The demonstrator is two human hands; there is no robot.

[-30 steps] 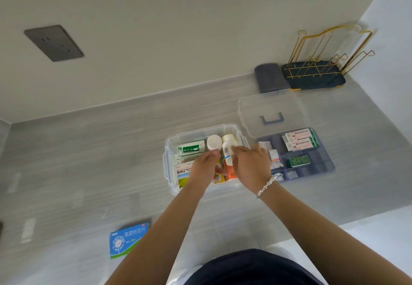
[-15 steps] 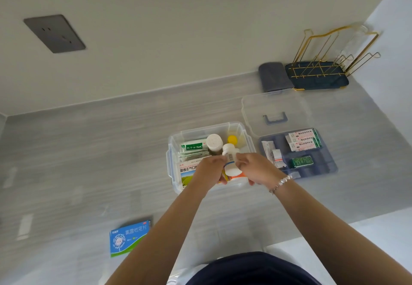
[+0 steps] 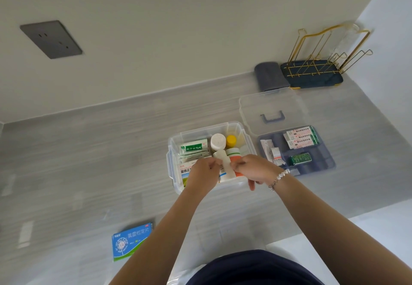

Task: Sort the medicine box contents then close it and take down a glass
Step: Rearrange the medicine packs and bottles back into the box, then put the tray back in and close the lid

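The clear medicine box (image 3: pixel 245 137) stands open on the grey counter, holding a green-and-white carton (image 3: pixel 193 148), a white-capped bottle (image 3: pixel 218 141), a yellow-capped bottle (image 3: pixel 231 141) and an orange bottle (image 3: pixel 234 154). Over its front half my left hand (image 3: pixel 204 174) and my right hand (image 3: pixel 256 168) together grip a white bottle (image 3: pixel 225 164), tilted with its cap pointing away. The box's clear lid (image 3: pixel 273 111) lies to the right beside the blue inner tray (image 3: pixel 325 164) with small cartons. A glass (image 3: pixel 347 39) hangs upside down on the gold rack (image 3: pixel 321 50) at the far right corner.
A blue-and-green medicine carton (image 3: pixel 131 241) lies alone on the counter at the near left. A rolled grey cloth (image 3: pixel 268 76) sits beside the rack's dark drip tray (image 3: pixel 312 76). A grey wall socket (image 3: pixel 51 39) is on the back wall. White side wall closes the right.
Both hands lifted the white bottle out from among the others and drew it toward the box's front, uncovering the yellow cap and orange bottle behind.
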